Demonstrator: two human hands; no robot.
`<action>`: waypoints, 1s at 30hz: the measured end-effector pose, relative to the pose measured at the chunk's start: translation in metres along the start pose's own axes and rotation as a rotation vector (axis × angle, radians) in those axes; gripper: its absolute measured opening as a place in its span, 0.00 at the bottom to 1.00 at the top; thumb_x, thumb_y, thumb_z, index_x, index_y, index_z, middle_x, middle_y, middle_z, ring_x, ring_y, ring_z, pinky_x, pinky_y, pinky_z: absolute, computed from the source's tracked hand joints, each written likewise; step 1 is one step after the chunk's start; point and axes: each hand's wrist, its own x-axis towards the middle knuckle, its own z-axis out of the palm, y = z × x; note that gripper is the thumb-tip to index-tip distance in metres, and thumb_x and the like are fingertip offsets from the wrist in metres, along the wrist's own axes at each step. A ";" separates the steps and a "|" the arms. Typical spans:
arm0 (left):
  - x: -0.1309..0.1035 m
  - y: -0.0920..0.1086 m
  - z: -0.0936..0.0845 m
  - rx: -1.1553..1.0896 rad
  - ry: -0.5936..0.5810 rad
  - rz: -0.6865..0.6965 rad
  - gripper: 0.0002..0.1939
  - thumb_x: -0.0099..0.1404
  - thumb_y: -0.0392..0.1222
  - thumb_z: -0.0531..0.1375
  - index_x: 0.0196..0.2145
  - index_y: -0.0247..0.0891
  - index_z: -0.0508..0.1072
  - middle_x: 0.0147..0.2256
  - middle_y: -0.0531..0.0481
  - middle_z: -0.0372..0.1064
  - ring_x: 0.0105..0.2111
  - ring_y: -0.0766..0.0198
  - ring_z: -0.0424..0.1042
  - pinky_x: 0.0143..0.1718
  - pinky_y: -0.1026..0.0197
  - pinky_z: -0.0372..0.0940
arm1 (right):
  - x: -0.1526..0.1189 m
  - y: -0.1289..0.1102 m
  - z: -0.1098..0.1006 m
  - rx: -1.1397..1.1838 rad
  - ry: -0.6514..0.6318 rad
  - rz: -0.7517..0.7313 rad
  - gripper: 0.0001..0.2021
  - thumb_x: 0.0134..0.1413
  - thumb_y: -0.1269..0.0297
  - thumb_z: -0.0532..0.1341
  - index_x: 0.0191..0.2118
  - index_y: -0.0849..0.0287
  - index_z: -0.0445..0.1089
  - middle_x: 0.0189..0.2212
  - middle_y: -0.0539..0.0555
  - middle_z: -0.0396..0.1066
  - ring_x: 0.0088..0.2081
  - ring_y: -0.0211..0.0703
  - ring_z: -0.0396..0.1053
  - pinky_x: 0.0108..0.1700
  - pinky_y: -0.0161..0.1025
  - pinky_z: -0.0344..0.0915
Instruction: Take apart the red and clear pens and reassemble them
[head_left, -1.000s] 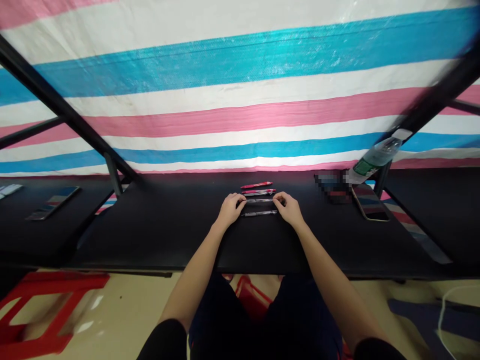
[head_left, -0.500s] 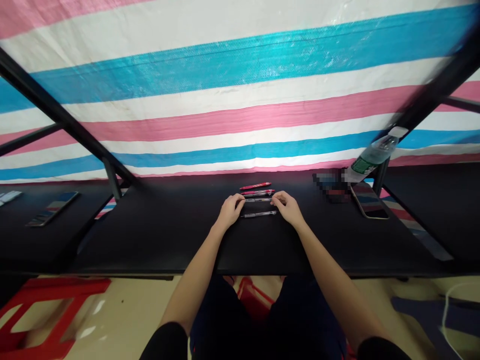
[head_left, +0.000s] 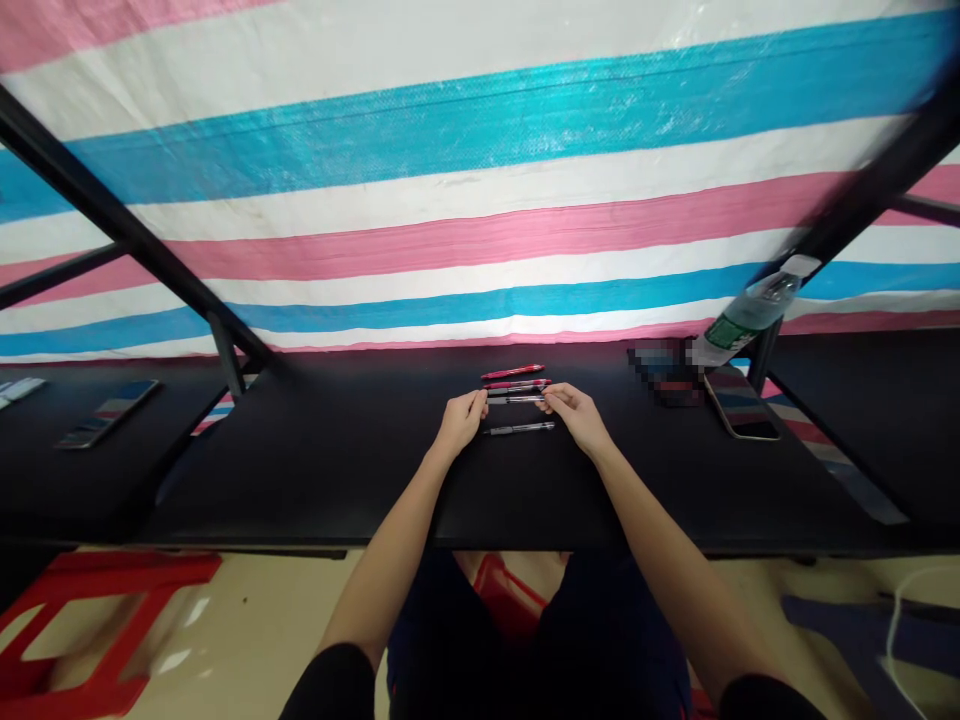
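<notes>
Between my two hands a clear-barrelled pen (head_left: 516, 400) lies crosswise. My left hand (head_left: 460, 420) pinches its left end, and my right hand (head_left: 574, 415) pinches its right end. Just beyond it rests a dark red pen (head_left: 517, 386), close to the held one. Farther back is a bright red pen (head_left: 513, 372), tilted slightly. Nearer to me a grey and clear pen (head_left: 519, 429) lies on the black table (head_left: 337, 450), apart from both hands. All the pens run roughly left to right.
At the right stand a water bottle (head_left: 750, 315) and a phone (head_left: 742, 405), beside a blurred-out item (head_left: 667, 372). Another phone (head_left: 111, 414) lies far left. Black metal posts (head_left: 150, 240) flank the table, and a striped sheet (head_left: 480, 230) hangs behind. A red stool (head_left: 112, 620) is lower left.
The hands stay almost in place at the pen's two ends, with only slight finger shifts. The other pens have not moved; the whole view has drifted very slightly.
</notes>
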 end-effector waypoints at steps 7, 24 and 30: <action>-0.002 0.006 -0.001 -0.080 -0.020 0.020 0.10 0.64 0.45 0.58 0.42 0.40 0.69 0.28 0.54 0.70 0.25 0.68 0.65 0.30 0.65 0.61 | 0.002 0.002 -0.004 0.003 0.046 0.003 0.19 0.42 0.45 0.67 0.33 0.56 0.70 0.26 0.53 0.76 0.28 0.43 0.71 0.34 0.43 0.68; -0.003 0.008 -0.002 -0.062 -0.097 0.043 0.15 0.68 0.50 0.52 0.34 0.38 0.70 0.25 0.54 0.67 0.26 0.67 0.65 0.32 0.64 0.60 | 0.002 0.001 -0.005 0.037 0.021 0.001 0.19 0.43 0.46 0.68 0.34 0.56 0.70 0.26 0.52 0.74 0.28 0.42 0.69 0.34 0.42 0.66; -0.002 0.007 -0.001 -0.060 -0.083 0.023 0.17 0.69 0.49 0.51 0.28 0.37 0.69 0.24 0.53 0.66 0.26 0.67 0.66 0.32 0.64 0.60 | 0.001 -0.001 -0.004 0.097 0.016 0.023 0.18 0.42 0.48 0.70 0.32 0.56 0.71 0.25 0.51 0.74 0.26 0.40 0.68 0.32 0.39 0.65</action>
